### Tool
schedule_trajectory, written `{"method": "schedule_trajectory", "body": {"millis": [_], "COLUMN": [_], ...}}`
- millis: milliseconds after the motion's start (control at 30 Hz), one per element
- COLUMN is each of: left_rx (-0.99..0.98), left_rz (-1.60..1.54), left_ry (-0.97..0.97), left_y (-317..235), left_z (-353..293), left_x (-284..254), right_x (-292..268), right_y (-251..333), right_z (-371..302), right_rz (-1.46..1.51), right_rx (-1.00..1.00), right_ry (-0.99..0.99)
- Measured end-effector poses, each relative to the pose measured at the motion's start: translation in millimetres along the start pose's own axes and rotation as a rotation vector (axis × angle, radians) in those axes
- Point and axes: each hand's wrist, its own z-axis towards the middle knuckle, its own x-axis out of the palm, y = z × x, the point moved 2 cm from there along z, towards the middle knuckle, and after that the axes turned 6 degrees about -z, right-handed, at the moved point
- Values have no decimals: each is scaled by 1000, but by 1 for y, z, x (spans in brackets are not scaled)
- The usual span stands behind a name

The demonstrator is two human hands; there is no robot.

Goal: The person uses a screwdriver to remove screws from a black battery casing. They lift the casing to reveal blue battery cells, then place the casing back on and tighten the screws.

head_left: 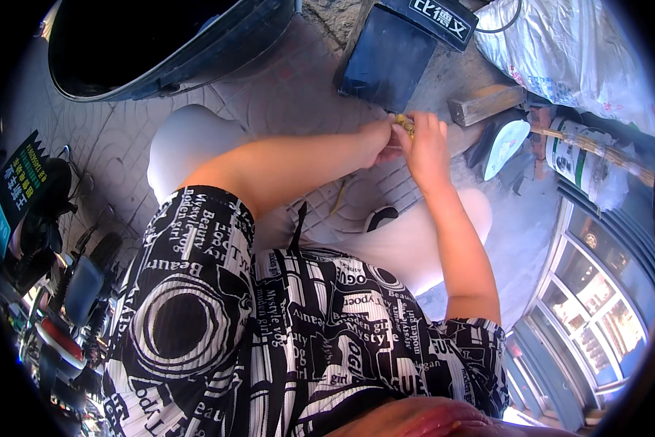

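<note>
My two hands meet in front of my knees, low above the paving. Between their fingers is a small yellow thing [406,125], mostly covered, too small to tell its kind. My right hand [427,151] is closed, its fingertips and thumb pinching this yellow thing. Pressed up against it, my left hand [383,143] is also closed, with its fingers partly hidden behind the right hand. Just beyond the hands stands a dark box-shaped case [387,58] with a black labelled top.
A large black tub [196,69] stands at the far left. To the right of the case lie a wooden block [487,105], silvery plastic sheeting [560,51] and a white bucket [569,160] near a straw-coloured stick [597,149]. Parked motorbikes [65,320] line the left; windows [597,306] are at right.
</note>
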Motion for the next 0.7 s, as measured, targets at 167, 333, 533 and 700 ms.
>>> {"method": "schedule_trajectory", "body": {"millis": [167, 333, 533, 700], "left_rx": [-92, -24, 158, 199], "left_rz": [-507, -576, -799, -833], "left_ry": [409, 549, 640, 698], "left_y": [9, 23, 38, 39], "left_z": [32, 39, 40, 39], "left_x": [6, -2, -4, 7], "right_x": [6, 3, -28, -30], "right_y": [-5, -15, -16, -27], "right_z": [4, -6, -14, -14], "right_rz": [-7, 144, 158, 78], "right_rx": [-144, -130, 131, -97], "right_ry": [31, 44, 277, 224]}}
